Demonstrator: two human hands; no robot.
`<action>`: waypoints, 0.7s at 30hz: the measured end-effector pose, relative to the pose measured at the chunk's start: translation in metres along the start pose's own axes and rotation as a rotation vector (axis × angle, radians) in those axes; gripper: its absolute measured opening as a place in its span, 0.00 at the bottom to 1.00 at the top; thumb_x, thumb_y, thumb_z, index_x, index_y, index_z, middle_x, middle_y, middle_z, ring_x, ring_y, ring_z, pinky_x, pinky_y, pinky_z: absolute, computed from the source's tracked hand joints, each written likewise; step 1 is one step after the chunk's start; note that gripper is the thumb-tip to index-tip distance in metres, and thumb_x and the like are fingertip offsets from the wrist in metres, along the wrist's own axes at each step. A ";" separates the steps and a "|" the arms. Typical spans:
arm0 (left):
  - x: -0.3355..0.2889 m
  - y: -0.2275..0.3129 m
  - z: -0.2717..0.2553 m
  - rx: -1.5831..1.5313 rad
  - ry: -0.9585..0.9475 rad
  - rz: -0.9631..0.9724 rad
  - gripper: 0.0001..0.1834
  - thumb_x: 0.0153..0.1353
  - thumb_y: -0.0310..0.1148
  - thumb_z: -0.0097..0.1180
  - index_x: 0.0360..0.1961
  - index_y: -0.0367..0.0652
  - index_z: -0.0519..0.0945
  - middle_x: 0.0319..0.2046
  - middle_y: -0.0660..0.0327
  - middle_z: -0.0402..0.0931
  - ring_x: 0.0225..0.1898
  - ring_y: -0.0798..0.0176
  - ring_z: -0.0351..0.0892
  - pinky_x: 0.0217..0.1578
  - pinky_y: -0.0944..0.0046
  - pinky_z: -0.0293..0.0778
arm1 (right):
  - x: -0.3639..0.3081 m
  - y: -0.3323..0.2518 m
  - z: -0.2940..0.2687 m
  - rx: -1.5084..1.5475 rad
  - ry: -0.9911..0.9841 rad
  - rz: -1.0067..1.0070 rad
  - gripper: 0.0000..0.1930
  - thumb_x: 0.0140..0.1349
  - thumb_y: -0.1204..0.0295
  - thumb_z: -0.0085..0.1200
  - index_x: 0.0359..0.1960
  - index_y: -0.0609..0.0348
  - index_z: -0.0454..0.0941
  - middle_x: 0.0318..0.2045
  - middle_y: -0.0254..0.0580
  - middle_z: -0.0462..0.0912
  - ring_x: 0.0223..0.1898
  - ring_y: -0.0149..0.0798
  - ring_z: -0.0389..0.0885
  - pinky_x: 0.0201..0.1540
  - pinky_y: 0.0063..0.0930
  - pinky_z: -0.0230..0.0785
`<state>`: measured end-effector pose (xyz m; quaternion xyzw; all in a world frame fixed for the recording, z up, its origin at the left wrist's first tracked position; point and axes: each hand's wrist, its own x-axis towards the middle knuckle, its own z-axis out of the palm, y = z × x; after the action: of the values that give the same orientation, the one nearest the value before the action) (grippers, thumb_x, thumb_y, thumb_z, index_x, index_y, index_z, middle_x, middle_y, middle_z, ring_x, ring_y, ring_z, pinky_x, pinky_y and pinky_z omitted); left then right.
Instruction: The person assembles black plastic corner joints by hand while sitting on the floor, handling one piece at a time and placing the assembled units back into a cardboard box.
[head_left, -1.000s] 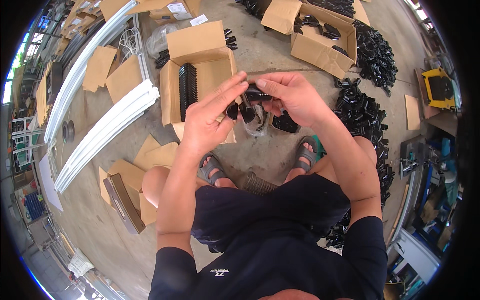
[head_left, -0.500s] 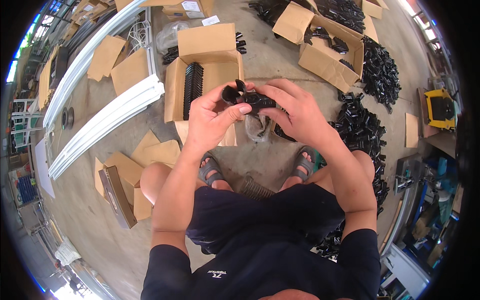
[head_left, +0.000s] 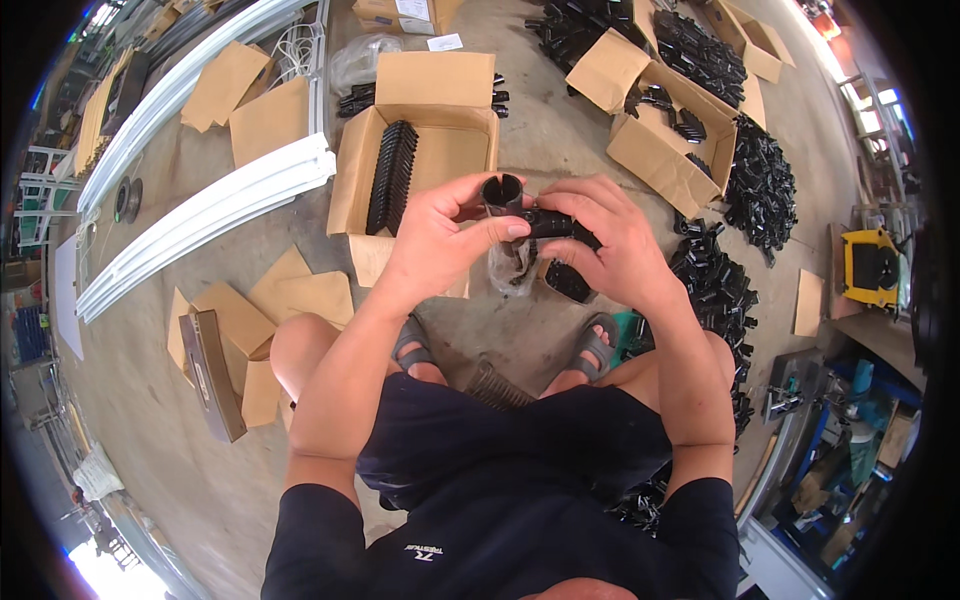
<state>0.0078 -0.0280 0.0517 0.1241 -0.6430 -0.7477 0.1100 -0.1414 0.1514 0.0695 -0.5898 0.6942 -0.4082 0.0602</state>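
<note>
Both hands meet in front of me over a black plastic pipe fitting [head_left: 545,222]. My left hand [head_left: 448,238] is closed around its round, split-looking open end, thumb on the near side. The other end lies in the closed fingers of my right hand [head_left: 612,240], which hide part of it. Just beyond my left hand, an open cardboard box [head_left: 455,150] contains a neat row of similar black fittings [head_left: 393,178]. A clear plastic bag [head_left: 512,268] lies under the hands, beside a dark rounded object [head_left: 568,282].
Loose black fittings [head_left: 715,285] are heaped along my right. Another open box [head_left: 665,155] stands at the far right. White metal profiles [head_left: 215,225] and flattened cardboard [head_left: 300,285] lie to the left. A coil spring [head_left: 495,385] rests between my feet.
The fitting has turned in my hands, so its round open end now faces up toward me. Both hands have shifted slightly right and downward in the view and keep their hold.
</note>
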 end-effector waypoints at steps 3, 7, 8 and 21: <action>-0.001 0.010 0.006 0.177 0.040 0.005 0.39 0.57 0.21 0.69 0.70 0.42 0.69 0.43 0.57 0.86 0.42 0.69 0.84 0.47 0.67 0.79 | 0.004 -0.003 -0.003 0.090 0.045 0.016 0.25 0.52 0.70 0.72 0.52 0.60 0.80 0.46 0.46 0.83 0.43 0.49 0.82 0.48 0.36 0.75; -0.009 0.009 0.009 0.502 0.027 0.129 0.52 0.53 0.26 0.73 0.77 0.57 0.59 0.32 0.54 0.86 0.36 0.68 0.84 0.44 0.64 0.78 | 0.005 -0.009 0.009 0.376 -0.039 0.169 0.22 0.55 0.71 0.71 0.52 0.62 0.81 0.41 0.43 0.83 0.40 0.39 0.81 0.46 0.32 0.74; -0.009 0.007 0.008 0.559 -0.002 0.167 0.53 0.53 0.26 0.73 0.77 0.57 0.58 0.31 0.54 0.86 0.36 0.67 0.84 0.44 0.63 0.78 | 0.005 -0.008 0.009 0.383 -0.079 0.199 0.21 0.56 0.71 0.70 0.52 0.62 0.81 0.40 0.42 0.83 0.40 0.38 0.80 0.46 0.31 0.74; -0.005 0.009 0.008 0.260 -0.035 -0.036 0.22 0.57 0.26 0.71 0.53 0.33 0.81 0.40 0.57 0.86 0.42 0.69 0.85 0.48 0.65 0.80 | 0.002 0.004 0.019 0.597 0.076 0.335 0.17 0.61 0.72 0.66 0.51 0.63 0.82 0.37 0.38 0.82 0.37 0.31 0.78 0.45 0.27 0.72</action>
<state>0.0099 -0.0201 0.0620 0.1356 -0.7340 -0.6619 0.0684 -0.1340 0.1399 0.0554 -0.4085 0.6329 -0.5994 0.2706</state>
